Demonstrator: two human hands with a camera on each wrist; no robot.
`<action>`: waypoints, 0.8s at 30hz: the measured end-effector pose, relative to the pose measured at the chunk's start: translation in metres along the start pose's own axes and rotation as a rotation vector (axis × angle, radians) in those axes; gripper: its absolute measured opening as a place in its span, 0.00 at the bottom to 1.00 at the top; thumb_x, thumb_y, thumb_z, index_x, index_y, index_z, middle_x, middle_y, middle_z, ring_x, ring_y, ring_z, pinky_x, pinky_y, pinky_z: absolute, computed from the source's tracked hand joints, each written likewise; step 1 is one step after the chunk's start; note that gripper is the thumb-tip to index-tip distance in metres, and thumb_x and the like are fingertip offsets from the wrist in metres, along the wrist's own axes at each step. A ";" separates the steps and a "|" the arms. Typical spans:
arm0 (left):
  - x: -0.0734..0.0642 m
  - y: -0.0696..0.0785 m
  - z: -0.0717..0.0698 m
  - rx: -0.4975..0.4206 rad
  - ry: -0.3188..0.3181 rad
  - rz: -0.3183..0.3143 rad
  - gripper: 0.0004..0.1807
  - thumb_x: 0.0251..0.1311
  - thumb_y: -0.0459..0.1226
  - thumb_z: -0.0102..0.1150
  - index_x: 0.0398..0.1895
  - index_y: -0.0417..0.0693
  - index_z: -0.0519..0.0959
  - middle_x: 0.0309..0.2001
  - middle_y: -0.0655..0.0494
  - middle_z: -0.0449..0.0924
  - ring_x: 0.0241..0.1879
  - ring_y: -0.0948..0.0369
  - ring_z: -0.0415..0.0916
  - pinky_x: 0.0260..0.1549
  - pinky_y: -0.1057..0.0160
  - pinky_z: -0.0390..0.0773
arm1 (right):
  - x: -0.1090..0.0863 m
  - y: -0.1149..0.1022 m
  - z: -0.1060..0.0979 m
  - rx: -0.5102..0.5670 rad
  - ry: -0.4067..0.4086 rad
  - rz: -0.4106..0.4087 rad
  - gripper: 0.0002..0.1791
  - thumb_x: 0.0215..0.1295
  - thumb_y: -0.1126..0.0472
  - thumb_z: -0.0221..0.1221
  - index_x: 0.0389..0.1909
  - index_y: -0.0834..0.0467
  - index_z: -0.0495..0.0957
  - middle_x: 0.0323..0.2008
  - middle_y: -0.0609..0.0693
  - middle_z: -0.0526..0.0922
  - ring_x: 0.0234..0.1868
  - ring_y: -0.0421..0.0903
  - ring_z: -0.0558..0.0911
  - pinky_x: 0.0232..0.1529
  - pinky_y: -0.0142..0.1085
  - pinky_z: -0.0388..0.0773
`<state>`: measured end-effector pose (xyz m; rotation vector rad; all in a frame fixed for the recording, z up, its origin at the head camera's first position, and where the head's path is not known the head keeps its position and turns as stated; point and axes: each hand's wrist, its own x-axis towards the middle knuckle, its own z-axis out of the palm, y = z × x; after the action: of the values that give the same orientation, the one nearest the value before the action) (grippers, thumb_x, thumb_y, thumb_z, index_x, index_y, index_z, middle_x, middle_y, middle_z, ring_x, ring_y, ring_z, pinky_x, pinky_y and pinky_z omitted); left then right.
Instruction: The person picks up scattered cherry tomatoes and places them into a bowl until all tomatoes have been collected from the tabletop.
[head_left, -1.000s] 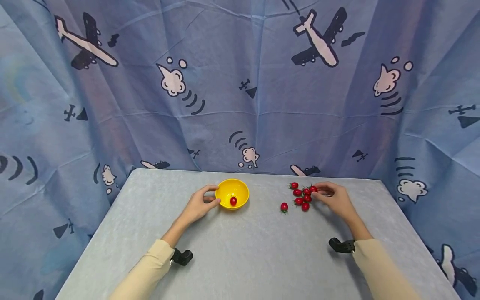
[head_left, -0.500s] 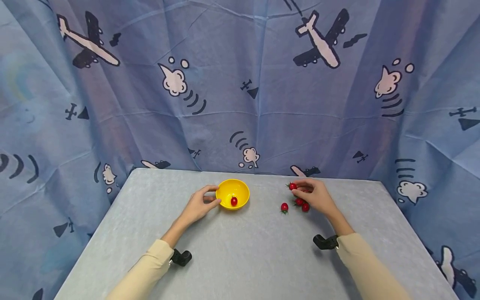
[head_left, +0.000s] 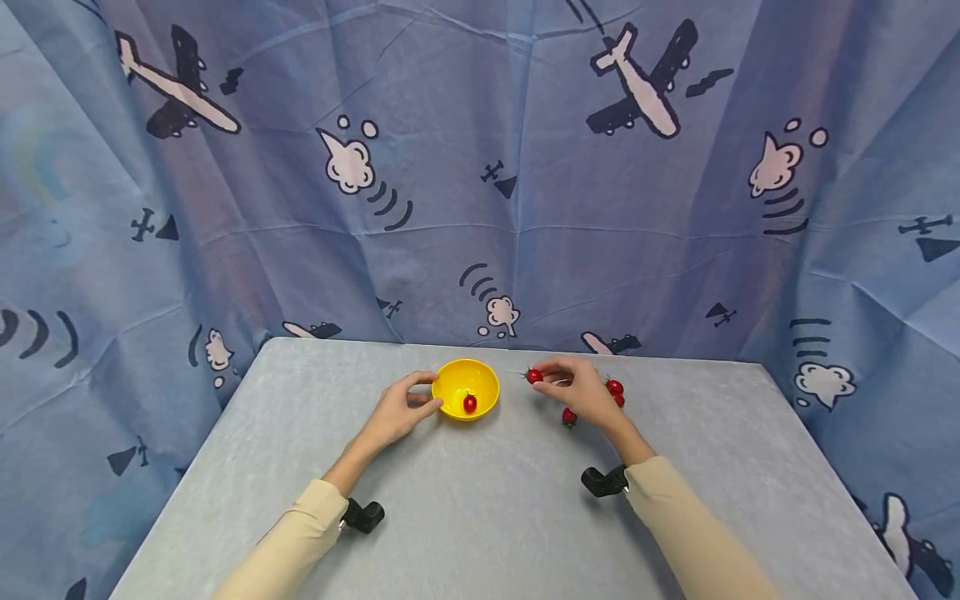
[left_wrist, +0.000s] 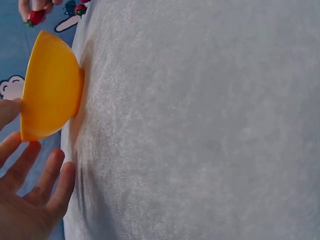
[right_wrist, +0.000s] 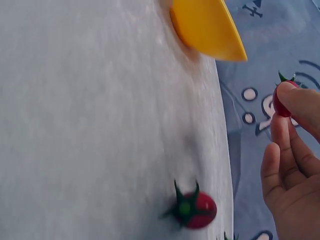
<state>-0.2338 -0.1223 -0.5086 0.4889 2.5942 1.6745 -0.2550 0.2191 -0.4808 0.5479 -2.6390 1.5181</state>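
A yellow bowl (head_left: pixel 450 377) stands on the table with one cherry tomato (head_left: pixel 470 403) inside it. My left hand (head_left: pixel 400 410) holds the bowl's left side, thumb and fingertips at the rim, as the left wrist view also shows. Right of the bowl and above the table, my right hand (head_left: pixel 581 390) pinches another cherry tomato (right_wrist: pixel 281 102) between thumb and fingertips, green stem outward. A loose cherry tomato (head_left: pixel 569 417) lies below that hand. More cherry tomatoes (head_left: pixel 615 387) show behind the wrist, where the hand and forearm hide part of the group.
The table (head_left: pixel 480 517) has a pale grey covering. A blue curtain (head_left: pixel 435 267) printed with airplanes hangs along its back edge. Black wrist devices (head_left: pixel 604 482) are worn at both sleeves.
My right hand has taken a cherry tomato from the group and carried it left, closer to the bowl. The left hand has stayed at the bowl.
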 end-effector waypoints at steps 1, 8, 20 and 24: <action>0.000 0.000 0.000 -0.001 -0.001 -0.001 0.24 0.63 0.33 0.70 0.62 0.41 0.77 0.60 0.43 0.78 0.47 0.50 0.84 0.46 0.53 0.83 | 0.001 -0.001 0.003 0.003 -0.003 0.001 0.14 0.61 0.66 0.72 0.47 0.64 0.85 0.40 0.54 0.86 0.38 0.50 0.83 0.43 0.35 0.82; 0.001 -0.001 0.000 0.001 0.000 -0.004 0.24 0.63 0.33 0.71 0.62 0.41 0.78 0.60 0.44 0.78 0.47 0.50 0.84 0.46 0.53 0.83 | 0.008 -0.005 0.018 0.032 -0.032 -0.013 0.14 0.61 0.67 0.72 0.46 0.67 0.84 0.40 0.55 0.85 0.37 0.52 0.82 0.43 0.41 0.83; 0.001 0.000 0.000 0.007 -0.005 -0.008 0.24 0.63 0.33 0.70 0.62 0.41 0.77 0.60 0.43 0.78 0.46 0.51 0.84 0.45 0.53 0.83 | 0.018 -0.012 0.039 0.070 -0.074 -0.052 0.12 0.60 0.69 0.72 0.44 0.65 0.85 0.38 0.52 0.86 0.37 0.49 0.83 0.41 0.38 0.83; 0.000 0.001 -0.001 0.007 -0.002 -0.004 0.24 0.63 0.33 0.70 0.62 0.41 0.77 0.60 0.43 0.78 0.46 0.50 0.84 0.45 0.53 0.83 | 0.021 -0.014 0.045 0.082 -0.091 -0.056 0.12 0.60 0.71 0.72 0.44 0.66 0.85 0.39 0.53 0.86 0.37 0.48 0.83 0.41 0.37 0.83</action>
<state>-0.2341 -0.1222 -0.5073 0.4860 2.5983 1.6636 -0.2639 0.1686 -0.4878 0.7073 -2.6112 1.6293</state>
